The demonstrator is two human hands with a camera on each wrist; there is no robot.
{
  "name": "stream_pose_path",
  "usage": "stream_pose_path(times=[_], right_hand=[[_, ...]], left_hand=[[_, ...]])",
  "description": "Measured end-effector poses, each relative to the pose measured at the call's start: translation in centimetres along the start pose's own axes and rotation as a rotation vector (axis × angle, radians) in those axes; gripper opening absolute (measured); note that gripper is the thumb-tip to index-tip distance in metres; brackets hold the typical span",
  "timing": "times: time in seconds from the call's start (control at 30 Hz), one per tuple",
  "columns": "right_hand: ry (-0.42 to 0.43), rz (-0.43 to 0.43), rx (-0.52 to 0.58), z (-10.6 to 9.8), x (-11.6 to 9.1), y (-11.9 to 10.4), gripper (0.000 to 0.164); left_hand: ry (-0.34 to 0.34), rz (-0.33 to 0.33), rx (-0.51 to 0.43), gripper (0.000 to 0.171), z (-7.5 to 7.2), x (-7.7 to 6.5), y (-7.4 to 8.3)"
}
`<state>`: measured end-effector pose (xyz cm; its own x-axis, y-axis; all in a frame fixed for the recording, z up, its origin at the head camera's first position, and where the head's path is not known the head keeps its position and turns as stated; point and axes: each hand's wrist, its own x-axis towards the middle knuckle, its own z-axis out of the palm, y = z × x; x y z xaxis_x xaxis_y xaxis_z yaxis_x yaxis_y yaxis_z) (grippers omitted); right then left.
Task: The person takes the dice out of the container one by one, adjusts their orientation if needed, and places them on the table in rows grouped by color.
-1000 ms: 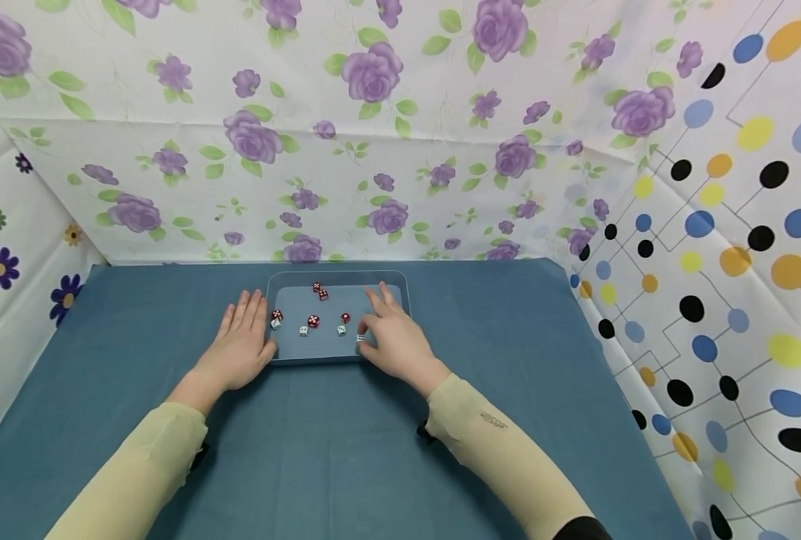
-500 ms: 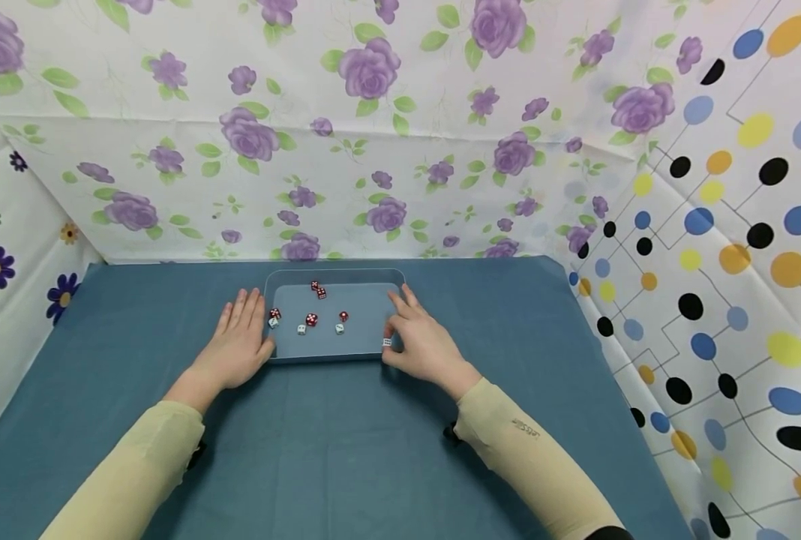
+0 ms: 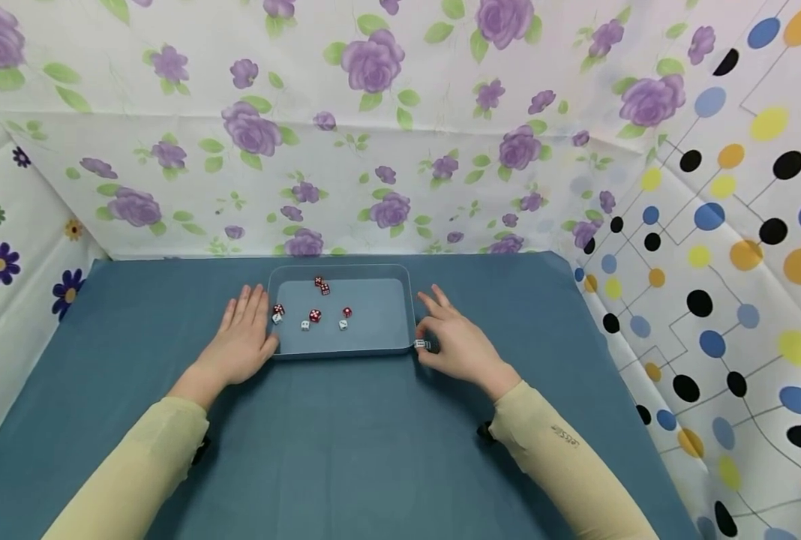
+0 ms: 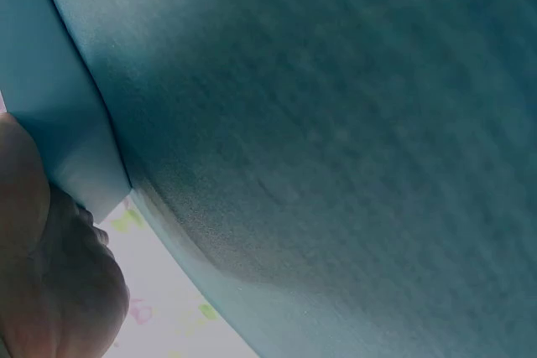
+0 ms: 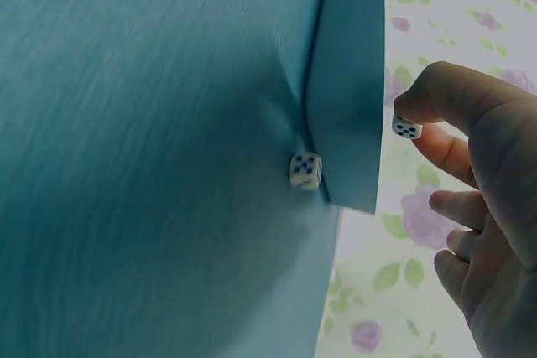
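My right hand (image 3: 460, 343) pinches a white die (image 5: 407, 127) between thumb and index finger, just outside the right wall of a blue-grey tray (image 3: 380, 315). The other fingers of that hand are spread. Another white die (image 5: 305, 171) lies on the tablecloth against the tray's outer side, near its corner. My left hand (image 3: 241, 345) lies flat along the tray's left side, fingers straight, thumb at the front left corner. Inside the tray are several red dice, one of them a red die (image 3: 315, 315) near the middle, and a few white ones, including a white die (image 3: 343, 325).
A blue-green cloth (image 3: 346, 435) covers the table. Behind stands a floral curtain (image 3: 387, 172); a dotted sheet (image 3: 711, 300) hangs on the right and a flowered sheet (image 3: 22, 315) on the left.
My right hand has carried the white die rightward from inside the tray, over its right wall, to just outside. The left hand stays at the tray's left side.
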<state>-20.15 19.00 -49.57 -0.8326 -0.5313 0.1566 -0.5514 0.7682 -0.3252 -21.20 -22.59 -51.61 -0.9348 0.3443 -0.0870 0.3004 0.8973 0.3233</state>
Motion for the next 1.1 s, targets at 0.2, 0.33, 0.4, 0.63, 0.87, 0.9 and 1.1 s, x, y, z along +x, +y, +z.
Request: stream_pose_path(times=[0.2, 0.33, 0.4, 0.63, 0.87, 0.9, 1.1], right_hand=[[-0.015, 0.048, -0.019, -0.4, -0.6, 1.2, 0.008], [-0.032, 0.081, -0.03, -0.5, -0.8, 1.6, 0.008], [-0.036, 0.086, -0.035, -0.5, -0.9, 1.8, 0.008], [-0.072, 0.122, -0.076, -0.1, -0.9, 2.7, 0.009], [-0.103, 0.154, -0.097, 0.3, -0.5, 3.0, 0.008], [-0.105, 0.156, -0.097, 0.3, -0.4, 2.9, 0.008], [-0.124, 0.168, -0.104, 0.5, -0.2, 2.6, 0.008]], left_hand=[[-0.01, -0.004, 0.01, 0.08, 0.0, 0.2, -0.1], [-0.014, -0.009, 0.009, 0.08, 0.0, 0.1, 0.0], [-0.014, -0.011, 0.007, 0.079, 0.0, 0.1, 0.0], [-0.006, -0.008, 0.009, 0.079, 0.1, 0.3, -0.2], [-0.022, -0.023, 0.018, 0.08, 0.0, 0.3, -0.2], [-0.024, -0.023, 0.018, 0.08, 0.0, 0.3, -0.2], [-0.027, -0.023, 0.013, 0.08, 0.0, 0.2, -0.2]])
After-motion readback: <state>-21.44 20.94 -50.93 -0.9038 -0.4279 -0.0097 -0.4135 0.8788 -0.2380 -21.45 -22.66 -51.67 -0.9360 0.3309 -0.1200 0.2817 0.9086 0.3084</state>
